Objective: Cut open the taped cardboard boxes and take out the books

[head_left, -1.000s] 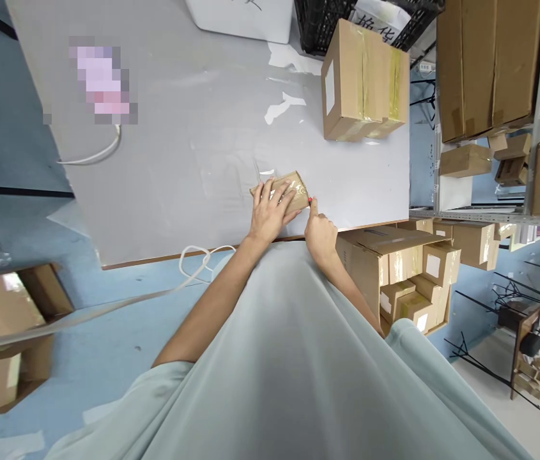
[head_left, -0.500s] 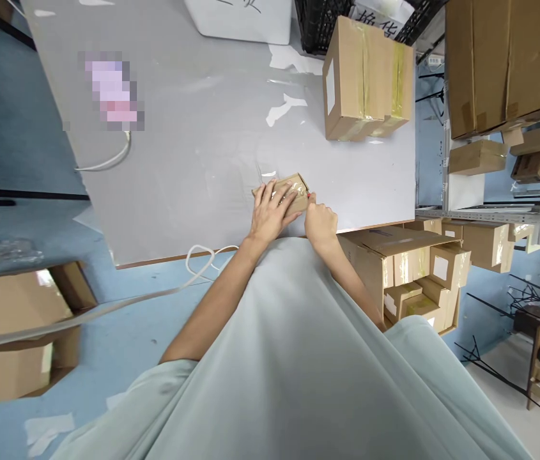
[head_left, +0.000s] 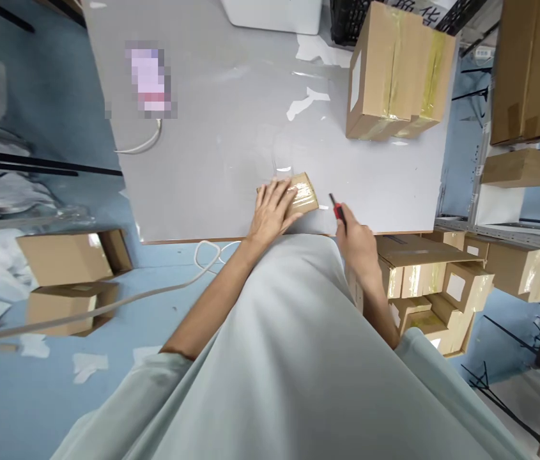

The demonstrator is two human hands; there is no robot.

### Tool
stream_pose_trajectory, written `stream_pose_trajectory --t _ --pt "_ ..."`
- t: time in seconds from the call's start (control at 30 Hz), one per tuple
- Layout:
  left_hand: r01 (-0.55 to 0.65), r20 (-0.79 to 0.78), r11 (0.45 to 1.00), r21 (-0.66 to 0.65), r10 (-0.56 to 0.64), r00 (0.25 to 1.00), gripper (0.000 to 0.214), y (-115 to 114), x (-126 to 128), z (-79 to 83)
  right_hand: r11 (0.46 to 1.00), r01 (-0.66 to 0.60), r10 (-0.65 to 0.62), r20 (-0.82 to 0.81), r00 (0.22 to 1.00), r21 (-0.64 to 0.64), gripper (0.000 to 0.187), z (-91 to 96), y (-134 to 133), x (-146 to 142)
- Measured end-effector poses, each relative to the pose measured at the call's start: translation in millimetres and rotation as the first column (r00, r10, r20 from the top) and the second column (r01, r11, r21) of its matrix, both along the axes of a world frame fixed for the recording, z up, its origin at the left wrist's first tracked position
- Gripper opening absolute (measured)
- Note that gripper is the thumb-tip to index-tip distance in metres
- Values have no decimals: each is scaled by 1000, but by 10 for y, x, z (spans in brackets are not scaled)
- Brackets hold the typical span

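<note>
A small taped cardboard box lies on the grey table near its front edge. My left hand rests flat on the box's near side, fingers spread over the top. My right hand is to the right of the box, apart from it, closed round a small red-and-black cutter whose tip points up and away from me.
A larger taped carton stands at the table's far right. A white bin and a black crate sit at the back. Open cartons of small boxes are on the floor right; flat cartons left. A white cable hangs off the front edge.
My right hand has drawn back to the right, away from the small box's corner, with the red cutter now showing. The left hand stays on the box. The camera has shifted left.
</note>
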State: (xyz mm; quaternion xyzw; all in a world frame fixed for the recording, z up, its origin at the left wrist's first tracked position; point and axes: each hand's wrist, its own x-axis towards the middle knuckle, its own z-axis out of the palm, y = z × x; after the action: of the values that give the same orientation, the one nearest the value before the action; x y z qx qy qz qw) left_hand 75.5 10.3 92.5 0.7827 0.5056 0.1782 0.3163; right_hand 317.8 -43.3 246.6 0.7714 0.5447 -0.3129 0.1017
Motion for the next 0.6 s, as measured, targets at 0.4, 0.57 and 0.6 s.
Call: stream_pose_trajectory --t 0.4,0.57,0.6 --pt "-631 40 704 -326 678 734 42 -276 -156 -67 850 526 -474 -416 776 14 30 -2175 623 730" --pt "-662 115 600 -450 774 623 39 -301 -215 -16 926 367 -347 -593 726 -92 33 -2371 698 213" --pt "-659 146 597 -457 782 606 42 -292 -221 13 953 300 -265 -570 778 -34 34 -2372 715 133"
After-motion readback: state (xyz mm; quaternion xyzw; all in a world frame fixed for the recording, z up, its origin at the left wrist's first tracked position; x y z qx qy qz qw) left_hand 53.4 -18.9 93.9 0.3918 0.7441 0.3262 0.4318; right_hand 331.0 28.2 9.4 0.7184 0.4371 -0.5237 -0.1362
